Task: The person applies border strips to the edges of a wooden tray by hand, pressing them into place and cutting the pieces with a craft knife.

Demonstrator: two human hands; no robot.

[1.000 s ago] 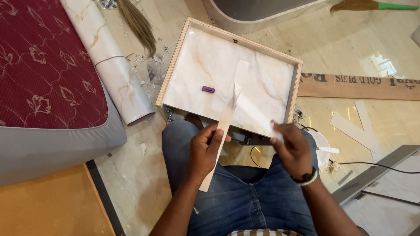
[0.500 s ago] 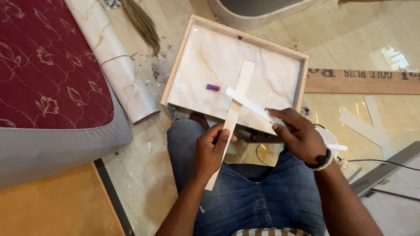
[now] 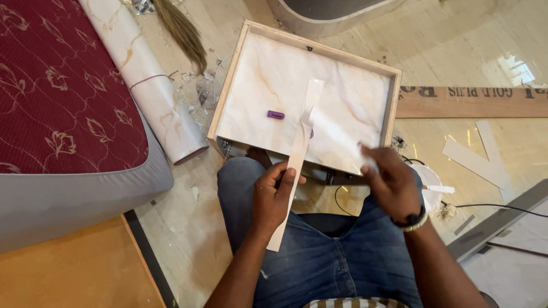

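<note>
Fingers (image 3: 283, 181) closed around strip (image 3: 298, 157)

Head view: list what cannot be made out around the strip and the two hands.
- Right hand: motion-blurred; what its fingers pinch, possibly a backing film peeled off the strip, is unclear.
- Long pale strip: its middle is covered by the left hand, so the grip there is hidden.
- Small purple object in the wooden tray: too small to identify.
- Tray's near edge: hidden behind the knees and hands.
- Broom: handle cut off by the top edge.
</note>
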